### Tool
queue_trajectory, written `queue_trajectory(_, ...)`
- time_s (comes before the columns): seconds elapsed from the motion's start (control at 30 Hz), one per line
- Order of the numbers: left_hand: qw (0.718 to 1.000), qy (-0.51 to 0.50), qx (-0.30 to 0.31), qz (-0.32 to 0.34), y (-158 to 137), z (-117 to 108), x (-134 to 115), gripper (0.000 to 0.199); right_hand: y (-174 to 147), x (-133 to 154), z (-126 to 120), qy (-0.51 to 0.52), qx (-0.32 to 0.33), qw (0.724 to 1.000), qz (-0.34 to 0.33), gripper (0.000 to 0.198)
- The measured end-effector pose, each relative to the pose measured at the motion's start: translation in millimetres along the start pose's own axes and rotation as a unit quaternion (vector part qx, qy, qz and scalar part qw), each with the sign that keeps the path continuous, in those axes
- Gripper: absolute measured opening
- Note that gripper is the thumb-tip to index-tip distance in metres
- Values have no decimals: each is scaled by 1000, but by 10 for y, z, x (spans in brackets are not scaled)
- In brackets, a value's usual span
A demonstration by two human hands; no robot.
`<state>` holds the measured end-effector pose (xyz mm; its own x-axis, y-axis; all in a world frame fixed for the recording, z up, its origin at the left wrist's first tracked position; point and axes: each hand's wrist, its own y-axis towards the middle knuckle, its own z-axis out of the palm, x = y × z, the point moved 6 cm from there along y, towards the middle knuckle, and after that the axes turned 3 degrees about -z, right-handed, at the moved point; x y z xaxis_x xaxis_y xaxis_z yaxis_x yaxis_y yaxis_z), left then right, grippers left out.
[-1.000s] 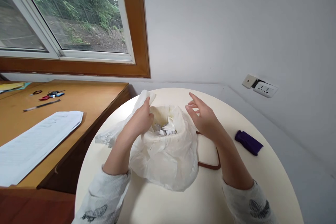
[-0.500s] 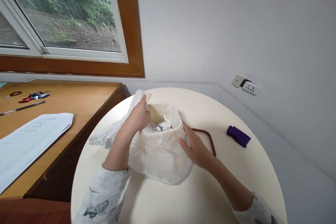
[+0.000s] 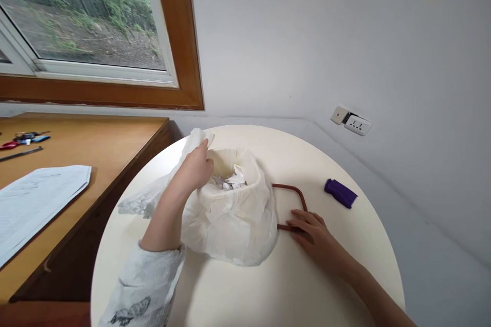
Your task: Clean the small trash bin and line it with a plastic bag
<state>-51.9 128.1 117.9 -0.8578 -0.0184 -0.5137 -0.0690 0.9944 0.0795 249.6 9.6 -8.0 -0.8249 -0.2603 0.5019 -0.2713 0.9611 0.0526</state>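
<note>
A white plastic bag (image 3: 230,230) lines and hangs over a round container on the table, with crumpled white paper (image 3: 235,180) inside. My left hand (image 3: 197,166) is closed on the bag's gathered edge at the far left of the opening, and the loose plastic trails leftward under my wrist. My right hand (image 3: 314,237) rests at the near corner of a bent brown rod (image 3: 293,188), fingers stretched over it and apart from the bag. The rod runs under the bag's right side, where its ends are hidden.
All this stands on a round cream table (image 3: 307,286). A purple roll (image 3: 340,193) lies at its right. On the wooden desk (image 3: 115,135) at left are paper sheets (image 3: 42,189), a dark pen (image 3: 21,154) and small tools. A wall socket (image 3: 358,124) sits behind.
My right hand has left the bag's right rim and moved right and nearer, onto the brown rod. My left hand keeps its hold on the bag. The view has shifted slightly right.
</note>
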Motion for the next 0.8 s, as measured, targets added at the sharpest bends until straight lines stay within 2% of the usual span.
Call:
queue_trajectory(0.13, 1000, -11, -1, 9, -2, -4, -11, 65, -78, -9, -65, -23, -47, 998, -24, 27)
queue_trajectory(0.3, 999, -48, -9, 17, 7, 0, 6, 65, -149, 11, -238, -76, -67, 991, -82, 23)
queue_trajectory(0.53, 990, -136, 5, 19, -7, 37, 5, 60, -125, -52, -605, -75, -204, 973, -71, 18)
queue_trajectory(0.63, 978, -207, 20, 0, -8, 68, -1, 64, 5, 148, -809, -69, -266, 958, -84, 16)
queue_trajectory(0.7, 965, -261, 17, -10, 9, 94, 1, 65, 135, 378, -922, -56, -288, 950, -110, 15)
queue_trajectory(0.8, 944, -330, 3, -20, 49, 143, 22, 56, 329, 818, -994, -26, -313, 930, -190, 15)
